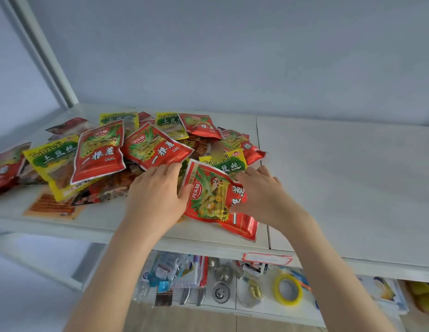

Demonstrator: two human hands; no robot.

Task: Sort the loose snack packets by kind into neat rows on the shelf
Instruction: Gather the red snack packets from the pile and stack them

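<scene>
Head view: red packet (214, 202) lies at near edge of shelf (340, 188), just right of mixed pile (108, 154) of red and yellow packets; right hand (263, 195) grips its right side, fingers curled; left hand (156, 195) rests flat on pile, fingers straight, together, thumb touching packet's left edge; yellow tape roll (287, 292) below

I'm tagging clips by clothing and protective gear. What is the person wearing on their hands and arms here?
Nothing that shows. The left hand and right hand are bare: no gloves, and no rings, watch or bracelets visible. Both forearms are uncovered down to the frame's bottom edge, with no sleeve in view.
</scene>
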